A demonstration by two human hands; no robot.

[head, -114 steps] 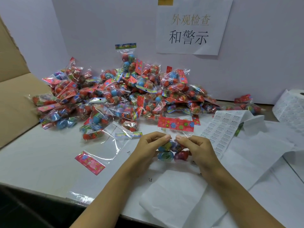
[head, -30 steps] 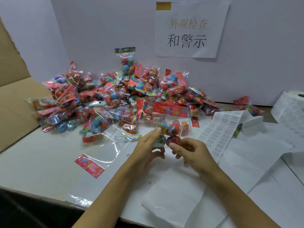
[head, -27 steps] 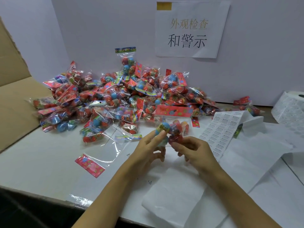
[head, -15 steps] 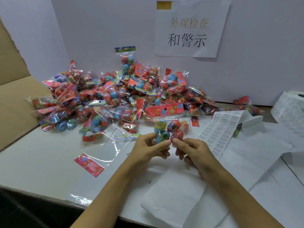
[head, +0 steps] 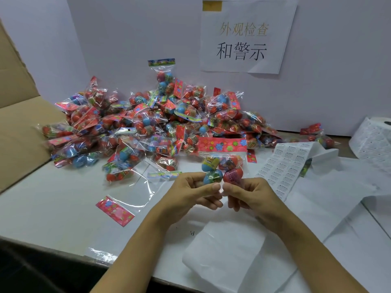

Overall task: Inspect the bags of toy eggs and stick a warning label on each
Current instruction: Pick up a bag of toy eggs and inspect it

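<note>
A clear bag of toy eggs [head: 221,166] with a red flowered header stands upright above the table, header up. My left hand [head: 190,193] and my right hand [head: 251,195] pinch its bottom edge from either side, thumbs nearly touching under the blue and red eggs. A big pile of egg bags [head: 152,127] lies behind, against the wall. A sheet of small white warning labels [head: 285,166] lies just right of the held bag, and a label roll [head: 374,136] sits at the far right edge.
An empty clear bag with a red header [head: 118,208] lies flat on the white table to the left. White backing paper [head: 232,254] trails over the table's front edge. A cardboard flap [head: 19,115] stands at the left. A paper sign [head: 245,37] hangs on the wall.
The bag was held flat with the header toward the pile; it has been turned upright. Both hands have shifted to pinch its bottom edge, and the header has risen.
</note>
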